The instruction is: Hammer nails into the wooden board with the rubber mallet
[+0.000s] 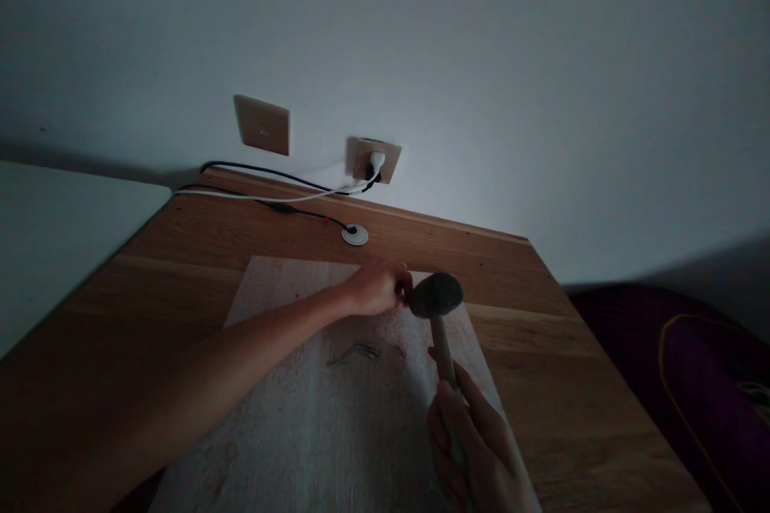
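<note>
My right hand (472, 445) is wrapped round the handle of a mallet (441, 345) with a dark head and a pale shaft. Its head hovers close beside the fingertips of my left hand (380, 288). Those fingers are pinched together over the far part of a pale wooden board (325, 425); whatever is between them is hidden or too small to make out. Several thin grey pieces that look like nails (364, 349) lie loose on the board, just nearer to me than my left hand.
The board rests on a brown wooden table (547, 369) against a white wall. Black and white cables (282, 199) run along the back to a wall socket (388, 164). A round cable grommet (354, 235) sits behind the board. Purple fabric (691, 369) lies beyond the table's right edge.
</note>
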`<state>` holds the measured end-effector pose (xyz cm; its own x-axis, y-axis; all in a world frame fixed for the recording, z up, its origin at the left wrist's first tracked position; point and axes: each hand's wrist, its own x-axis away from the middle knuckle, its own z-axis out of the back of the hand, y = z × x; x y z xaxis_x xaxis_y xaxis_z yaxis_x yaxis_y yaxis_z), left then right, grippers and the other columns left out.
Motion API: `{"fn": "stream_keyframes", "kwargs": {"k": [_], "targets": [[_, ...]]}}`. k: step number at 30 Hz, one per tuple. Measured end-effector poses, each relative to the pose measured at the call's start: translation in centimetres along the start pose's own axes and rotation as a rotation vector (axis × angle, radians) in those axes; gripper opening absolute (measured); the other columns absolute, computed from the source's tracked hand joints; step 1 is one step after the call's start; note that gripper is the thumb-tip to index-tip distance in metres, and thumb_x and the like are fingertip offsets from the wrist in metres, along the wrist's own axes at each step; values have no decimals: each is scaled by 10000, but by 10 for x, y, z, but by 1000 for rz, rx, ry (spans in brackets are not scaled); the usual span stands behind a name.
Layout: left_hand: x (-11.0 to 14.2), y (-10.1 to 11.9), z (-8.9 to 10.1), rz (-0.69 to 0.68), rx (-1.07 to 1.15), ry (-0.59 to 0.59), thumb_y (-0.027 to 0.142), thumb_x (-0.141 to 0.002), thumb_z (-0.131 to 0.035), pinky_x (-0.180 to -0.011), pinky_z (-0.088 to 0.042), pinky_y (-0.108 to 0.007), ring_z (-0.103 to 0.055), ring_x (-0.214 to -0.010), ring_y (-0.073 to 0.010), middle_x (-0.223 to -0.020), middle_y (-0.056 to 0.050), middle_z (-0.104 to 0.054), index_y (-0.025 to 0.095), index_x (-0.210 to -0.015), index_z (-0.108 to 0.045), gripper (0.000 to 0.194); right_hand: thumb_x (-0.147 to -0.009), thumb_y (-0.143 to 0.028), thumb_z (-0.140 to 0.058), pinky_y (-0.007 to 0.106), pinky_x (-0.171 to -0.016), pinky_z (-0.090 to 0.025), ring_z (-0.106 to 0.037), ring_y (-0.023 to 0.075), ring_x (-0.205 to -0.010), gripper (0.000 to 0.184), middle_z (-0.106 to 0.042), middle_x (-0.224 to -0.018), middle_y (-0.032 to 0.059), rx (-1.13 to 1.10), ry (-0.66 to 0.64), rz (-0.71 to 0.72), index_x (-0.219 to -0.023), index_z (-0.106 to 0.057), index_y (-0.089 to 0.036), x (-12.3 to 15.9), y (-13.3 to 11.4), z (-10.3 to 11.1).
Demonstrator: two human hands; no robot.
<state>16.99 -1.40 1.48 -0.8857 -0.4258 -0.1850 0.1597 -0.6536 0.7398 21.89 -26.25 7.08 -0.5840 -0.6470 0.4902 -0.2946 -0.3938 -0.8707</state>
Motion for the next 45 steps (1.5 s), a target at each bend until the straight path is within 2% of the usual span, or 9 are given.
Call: {"fn": "stream_keyframes", "kwargs": {"k": [3, 8, 19, 25, 35, 40, 42, 45], "targets": [[0, -2, -1, 0, 14, 0, 73, -788, -808, -680, -408, -264, -628, -760, -163, -812, -21, -713, 164, -811, -801, 94, -753, -767, -861, 125, -365, -238, -262, 7, -379, 952, -525, -596, -119, -29, -25, -16, -1476, -570, -219, 1, -4, 2], [0, -4, -1, 6, 37, -12, 137, -793, -855, -670, -413, -249, -636, -730, -145, -825, -15, -731, 155, -836, -805, 68, -771, -695, -900, 122, -388, -218, -274, 0, -399, 854, -491, -602, -120, -62, -4, 14, -1435, -633, -229, 7, -10, 6], [-3, 3, 2, 33, 14, -35, 47, -736, -782, -650, -381, -271, -631, -738, -164, -768, -2, -707, 176, -815, -823, 156, -770, -734, -867, 123, -361, -228, -272, 3, -373, 947, -541, -596, -120, -21, -35, -35, -1481, -553, -195, 0, -1, 4], [-3, 4, 3, 41, 24, -51, 44, -743, -772, -640, -382, -262, -623, -716, -152, -780, -2, -704, 174, -809, -818, 153, -735, -764, -876, 125, -381, -233, -272, -1, -393, 1012, -529, -602, -118, -16, 1, -50, -1509, -542, -202, 3, -1, 4], [-3, 8, 6, 42, 16, -69, 23, -729, -761, -627, -360, -266, -603, -706, -147, -761, 4, -682, 159, -795, -811, 159, -783, -725, -865, 130, -376, -268, -330, 20, -398, 869, -541, -627, -96, -1, 3, -20, -1452, -630, -223, 6, 0, 6], [-3, 7, 6, 34, 17, -76, 24, -732, -757, -643, -379, -258, -612, -728, -148, -771, 8, -679, 171, -811, -817, 177, -701, -706, -937, 137, -391, -299, -379, 29, -404, 1004, -563, -616, -101, -53, 56, -49, -1499, -573, -217, 6, -2, 4], [-3, 6, 5, 30, 18, -77, 29, -741, -762, -652, -386, -257, -615, -738, -149, -778, 5, -681, 173, -822, -821, 175, -691, -738, -927, 135, -375, -256, -332, 17, -381, 1045, -553, -600, -110, -40, 15, -70, -1510, -556, -206, 6, -4, 4], [-3, 5, 4, 30, 15, -74, 40, -757, -766, -657, -391, -258, -622, -756, -156, -791, -3, -685, 174, -834, -822, 165, -674, -767, -921, 127, -378, -250, -324, 7, -383, 1070, -541, -599, -118, -39, -7, -69, -1499, -554, -193, 5, -5, 4]]}}
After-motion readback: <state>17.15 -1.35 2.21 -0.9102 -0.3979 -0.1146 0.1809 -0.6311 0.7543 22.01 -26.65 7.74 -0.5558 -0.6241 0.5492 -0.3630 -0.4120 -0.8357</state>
